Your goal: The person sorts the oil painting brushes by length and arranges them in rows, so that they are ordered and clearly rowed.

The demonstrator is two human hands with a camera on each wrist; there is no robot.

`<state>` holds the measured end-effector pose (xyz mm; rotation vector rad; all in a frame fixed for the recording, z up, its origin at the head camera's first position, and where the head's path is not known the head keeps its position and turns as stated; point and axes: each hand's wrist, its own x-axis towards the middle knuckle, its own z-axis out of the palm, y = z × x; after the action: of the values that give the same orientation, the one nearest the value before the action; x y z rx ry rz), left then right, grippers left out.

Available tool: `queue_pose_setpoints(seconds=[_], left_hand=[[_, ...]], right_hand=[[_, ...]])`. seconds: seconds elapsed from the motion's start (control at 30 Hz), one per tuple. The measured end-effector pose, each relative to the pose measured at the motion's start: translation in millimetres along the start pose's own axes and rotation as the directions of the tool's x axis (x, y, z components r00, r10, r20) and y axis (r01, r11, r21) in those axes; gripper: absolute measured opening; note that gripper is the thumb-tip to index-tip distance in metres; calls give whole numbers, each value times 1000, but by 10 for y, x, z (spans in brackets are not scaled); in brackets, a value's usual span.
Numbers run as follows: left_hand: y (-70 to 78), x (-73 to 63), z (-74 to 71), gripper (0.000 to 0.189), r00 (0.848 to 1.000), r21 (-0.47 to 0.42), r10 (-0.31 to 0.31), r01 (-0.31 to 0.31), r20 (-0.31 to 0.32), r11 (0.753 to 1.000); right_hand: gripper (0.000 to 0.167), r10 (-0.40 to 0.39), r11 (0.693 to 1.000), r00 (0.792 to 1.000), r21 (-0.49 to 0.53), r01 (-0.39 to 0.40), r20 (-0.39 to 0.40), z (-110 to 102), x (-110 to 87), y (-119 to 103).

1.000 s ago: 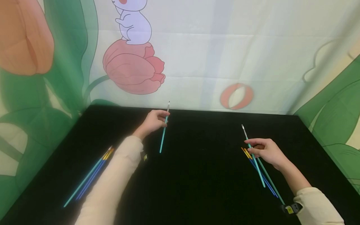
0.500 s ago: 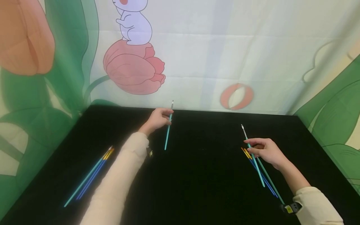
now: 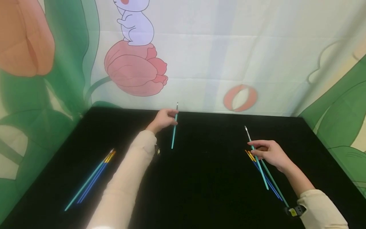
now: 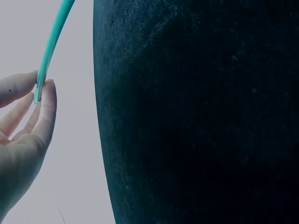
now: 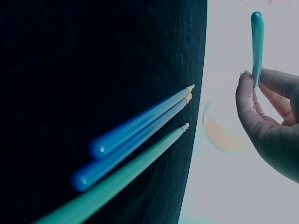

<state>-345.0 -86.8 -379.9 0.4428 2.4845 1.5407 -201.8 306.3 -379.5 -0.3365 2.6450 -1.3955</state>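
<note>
Now your left fingers (image 3: 172, 111) pinch one brush (image 3: 173, 136), your right fingers (image 3: 256, 142) another brush (image 3: 263, 175), above the tabletop (image 3: 206, 184); slackening could drop either.

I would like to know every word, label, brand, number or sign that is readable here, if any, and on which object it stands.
No text can be read in any view.
Brush in the left hand, brush in the right hand: no readable lettering.
Black device at the right cuff: yellowish patch too small to read.
Backdrop: drawings, no readable lettering.
</note>
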Motion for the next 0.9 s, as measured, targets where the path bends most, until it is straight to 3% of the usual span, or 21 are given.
queue_pose_setpoints(seconds=[0.9], left_hand=[[-193, 197, 226, 54, 997, 61, -77, 76, 20, 995]], right_hand=[[37, 6, 1000, 1000, 10, -6, -5, 2, 53, -52]])
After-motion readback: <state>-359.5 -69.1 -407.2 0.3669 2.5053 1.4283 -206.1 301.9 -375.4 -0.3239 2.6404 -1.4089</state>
